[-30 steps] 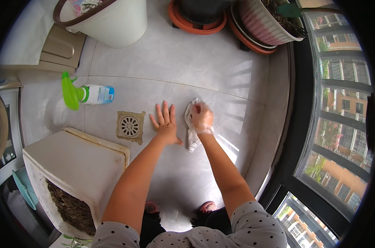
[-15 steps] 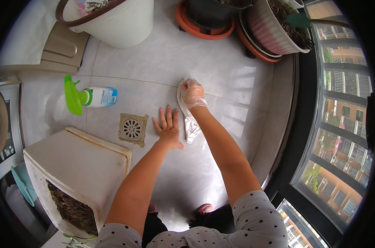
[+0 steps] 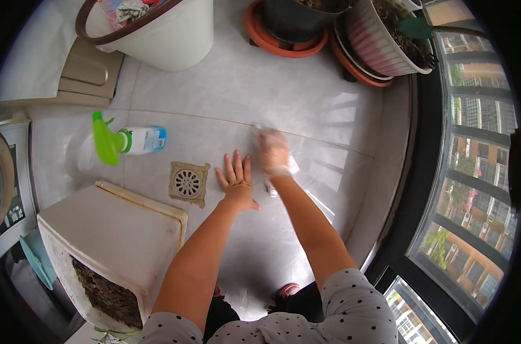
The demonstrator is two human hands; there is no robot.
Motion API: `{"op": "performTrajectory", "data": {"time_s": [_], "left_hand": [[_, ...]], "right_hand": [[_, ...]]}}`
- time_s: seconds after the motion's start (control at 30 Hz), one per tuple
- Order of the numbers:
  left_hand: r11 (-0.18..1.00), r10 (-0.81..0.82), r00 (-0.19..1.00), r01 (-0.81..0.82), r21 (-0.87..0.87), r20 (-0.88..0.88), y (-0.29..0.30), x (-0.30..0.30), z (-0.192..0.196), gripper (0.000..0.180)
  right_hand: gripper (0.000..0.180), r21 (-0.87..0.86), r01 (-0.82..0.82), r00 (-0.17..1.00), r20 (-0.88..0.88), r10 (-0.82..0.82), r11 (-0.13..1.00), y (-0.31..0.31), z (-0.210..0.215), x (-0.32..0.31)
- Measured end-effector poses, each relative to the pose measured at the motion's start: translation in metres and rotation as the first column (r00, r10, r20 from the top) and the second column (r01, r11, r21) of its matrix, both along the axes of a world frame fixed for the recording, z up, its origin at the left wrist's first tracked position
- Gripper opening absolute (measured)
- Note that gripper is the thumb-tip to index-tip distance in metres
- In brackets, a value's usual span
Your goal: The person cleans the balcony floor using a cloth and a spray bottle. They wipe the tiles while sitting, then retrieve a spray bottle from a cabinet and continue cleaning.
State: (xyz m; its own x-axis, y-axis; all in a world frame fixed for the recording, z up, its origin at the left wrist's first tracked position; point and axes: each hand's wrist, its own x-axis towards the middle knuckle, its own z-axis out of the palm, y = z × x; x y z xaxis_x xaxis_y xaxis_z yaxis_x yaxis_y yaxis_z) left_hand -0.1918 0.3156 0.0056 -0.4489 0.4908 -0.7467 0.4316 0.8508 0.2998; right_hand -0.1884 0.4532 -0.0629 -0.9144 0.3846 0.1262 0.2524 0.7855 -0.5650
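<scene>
My left hand (image 3: 237, 186) rests palm down on the grey tiled floor (image 3: 246, 243), fingers spread, to the right of a floor drain (image 3: 188, 184). My right hand (image 3: 273, 155), in a clear plastic glove, is low over the floor and smeared by motion. It seems closed on a thin white sheet (image 3: 294, 165), whose edges show beside and below the hand. Whether this is cloth or plastic, I cannot tell. To the left, a spray bottle (image 3: 140, 140) with a green trigger head lies on its side.
A white bucket (image 3: 180, 43) with a brown rim holds crumpled items. Potted plants on orange saucers (image 3: 289, 50) stand at the far right. At the near left is a white planter box (image 3: 120, 223) with soil. A dark-framed window (image 3: 427, 143) runs along the right.
My right hand has moved slightly nearer to me along the floor, and the white sheet has shifted under it. My left hand stays planted. The whole view has shifted slightly.
</scene>
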Motion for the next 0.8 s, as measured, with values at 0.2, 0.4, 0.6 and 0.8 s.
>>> {"op": "performTrajectory", "data": {"time_s": [0.2,0.4,0.6,0.8], "left_hand": [[0.999,0.046,0.999,-0.046,0.007,-0.013,-0.005,-0.001,0.005,0.143],[1.0,0.018,1.0,-0.019,0.002,0.01,0.0,0.001,0.004,0.144],[1.0,0.019,1.0,-0.018,-0.015,0.017,0.001,-0.001,0.008,0.144],[0.999,0.035,0.999,-0.035,0.003,0.002,0.003,-0.001,0.007,0.144]], "right_hand": [[0.013,-0.051,0.599,0.787,-0.143,-0.6,0.799,0.068,0.015,0.041],[0.004,-0.091,0.163,0.962,-0.208,-0.179,0.982,0.051,0.014,-0.008],[0.007,-0.059,0.446,0.895,0.012,-0.446,0.893,0.066,0.013,0.001],[0.01,-0.152,0.44,0.898,0.105,-0.428,0.885,0.087,0.004,0.031]]}}
